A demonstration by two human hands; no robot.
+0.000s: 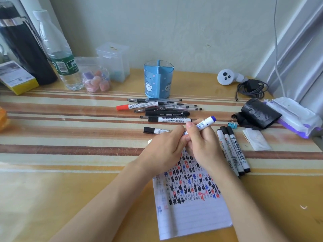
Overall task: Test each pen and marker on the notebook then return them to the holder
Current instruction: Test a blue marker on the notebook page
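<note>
We see both hands meeting over the top edge of the notebook [192,215], grasping one marker [203,124] between them. The right hand [202,144] curls its fingers round the white barrel, whose blue end points up and to the right. The left hand [162,147] pinches the lower end, which its fingers hide, so we cannot tell whether a cap sits there. The notebook lies open on the table [70,137] under the wrists, its lined page crowded with black, red and blue hash marks. Just right of it three black markers [234,149] lie side by side, and a lone marker [152,130] with a black cap lies just behind the left hand. Further back a pile [166,109] of pens and markers, a red marker [138,106] among them, lies in front of the blue holder [158,79], which stands upright near the wall. A blue clip [232,124] lies right of the raised marker
</note>
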